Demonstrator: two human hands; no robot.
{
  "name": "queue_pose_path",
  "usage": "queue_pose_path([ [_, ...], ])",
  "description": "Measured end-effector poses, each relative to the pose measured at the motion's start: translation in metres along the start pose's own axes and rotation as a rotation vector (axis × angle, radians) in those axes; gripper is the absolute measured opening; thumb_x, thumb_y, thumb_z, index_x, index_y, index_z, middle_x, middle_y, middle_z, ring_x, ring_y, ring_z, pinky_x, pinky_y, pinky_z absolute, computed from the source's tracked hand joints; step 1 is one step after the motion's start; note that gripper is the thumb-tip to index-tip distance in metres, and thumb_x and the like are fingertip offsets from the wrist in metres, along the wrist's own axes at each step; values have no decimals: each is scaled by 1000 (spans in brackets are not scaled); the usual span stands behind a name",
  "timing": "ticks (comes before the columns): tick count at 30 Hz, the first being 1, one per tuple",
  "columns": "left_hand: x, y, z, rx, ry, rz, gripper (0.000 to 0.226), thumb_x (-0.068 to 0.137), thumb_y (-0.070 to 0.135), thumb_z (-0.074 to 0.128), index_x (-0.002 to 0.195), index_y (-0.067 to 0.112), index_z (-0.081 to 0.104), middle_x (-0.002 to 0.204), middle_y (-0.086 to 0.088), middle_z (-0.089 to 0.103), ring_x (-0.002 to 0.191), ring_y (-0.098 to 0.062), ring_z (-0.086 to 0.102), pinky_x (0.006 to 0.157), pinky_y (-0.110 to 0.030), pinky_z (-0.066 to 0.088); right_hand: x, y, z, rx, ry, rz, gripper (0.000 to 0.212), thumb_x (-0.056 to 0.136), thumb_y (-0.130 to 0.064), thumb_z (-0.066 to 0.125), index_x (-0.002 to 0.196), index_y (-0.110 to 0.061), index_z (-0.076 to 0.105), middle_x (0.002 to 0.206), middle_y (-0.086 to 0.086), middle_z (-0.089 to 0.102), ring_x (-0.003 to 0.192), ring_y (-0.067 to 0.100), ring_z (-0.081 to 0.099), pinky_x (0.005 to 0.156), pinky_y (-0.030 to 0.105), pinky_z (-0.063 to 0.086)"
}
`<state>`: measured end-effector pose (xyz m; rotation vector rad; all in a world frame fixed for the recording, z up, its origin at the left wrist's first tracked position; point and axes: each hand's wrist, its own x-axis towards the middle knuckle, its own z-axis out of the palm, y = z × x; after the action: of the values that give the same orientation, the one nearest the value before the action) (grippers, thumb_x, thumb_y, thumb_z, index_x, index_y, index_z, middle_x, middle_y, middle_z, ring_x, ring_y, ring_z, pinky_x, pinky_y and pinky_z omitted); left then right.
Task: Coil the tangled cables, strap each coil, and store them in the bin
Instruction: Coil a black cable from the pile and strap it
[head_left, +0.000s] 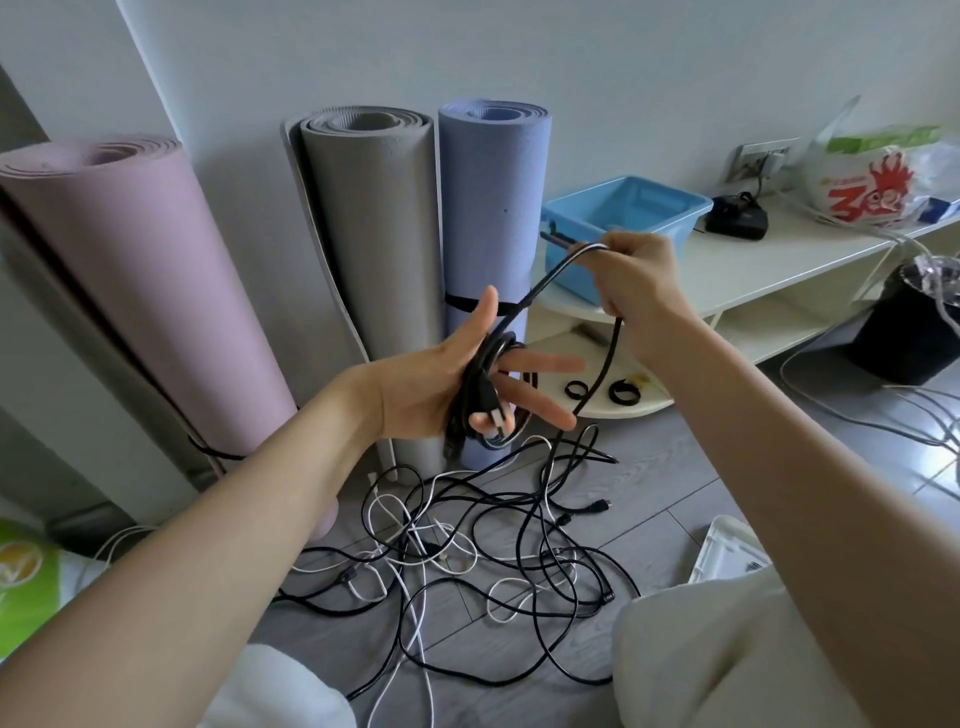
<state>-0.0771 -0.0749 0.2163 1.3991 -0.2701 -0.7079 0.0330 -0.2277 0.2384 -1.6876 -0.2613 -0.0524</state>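
My left hand (431, 384) is held palm up with thumb and fingers spread. A small coil of black cable (475, 387) is looped around it, and a plug end lies by the lower fingers. Up and to the right, my right hand (636, 283) grips the same black cable (548, 283), drawn taut from the coil. From that fist the cable drops to the tangle of black and white cables (467, 540) on the floor. The blue bin (675, 221) stands on the white shelf behind my right hand. Two rolled black straps (576, 389) lie on the lower shelf.
Three rolled mats, pink (130, 291), grey (384, 234) and blue-violet (493, 208), lean on the wall behind. A black box (735, 218) and a plastic bag (872, 182) sit on the shelf top (753, 265). A black container (909, 327) stands right, a white tray (727, 556) near my knee.
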Motion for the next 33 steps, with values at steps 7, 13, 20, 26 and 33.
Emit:
queue_pose_path([
  [7, -7, 30, 3, -367, -190, 289, 49, 76, 21, 62, 121, 3, 61, 107, -17, 69, 78, -21, 70, 70, -24, 55, 5, 47, 27, -448, -182, 126, 23, 75, -26, 66, 63, -9, 56, 68, 9, 61, 64, 25, 58, 64, 36, 52],
  [13, -12, 45, -9, -625, 488, 672, 47, 81, 20, 41, 123, 5, 55, 134, -7, 52, 115, -30, 58, 93, -32, 51, -43, 37, 47, -820, -605, -2, 38, 80, -15, 61, 52, -11, 34, 57, 5, 32, 58, 16, 22, 47, 26, 23],
  [20, -12, 23, -31, -156, 1046, 382, 41, 91, 35, 50, 131, 27, 50, 137, 12, 49, 123, -12, 46, 94, -28, 34, -58, 20, 56, -959, -671, -278, 34, 80, -18, 54, 55, -15, 32, 59, 3, 38, 64, 25, 36, 54, 27, 32],
  [26, -9, -2, -47, 661, 1029, 120, 57, 95, 27, 48, 148, 25, 23, 158, 10, 6, 144, -5, 6, 110, -18, 5, -60, 2, 43, -1010, -615, -539, 38, 80, -17, 53, 52, -15, 27, 50, 1, 29, 64, 24, 30, 48, 28, 26],
  [33, -15, -10, -19, 309, 426, -187, 74, 70, 85, 32, 132, 45, 34, 115, -2, 68, 98, -22, 68, 107, -32, 32, -32, -6, 21, -847, -350, -550, 45, 77, -17, 62, 46, -24, 30, 47, -4, 34, 61, 24, 33, 58, 27, 31],
])
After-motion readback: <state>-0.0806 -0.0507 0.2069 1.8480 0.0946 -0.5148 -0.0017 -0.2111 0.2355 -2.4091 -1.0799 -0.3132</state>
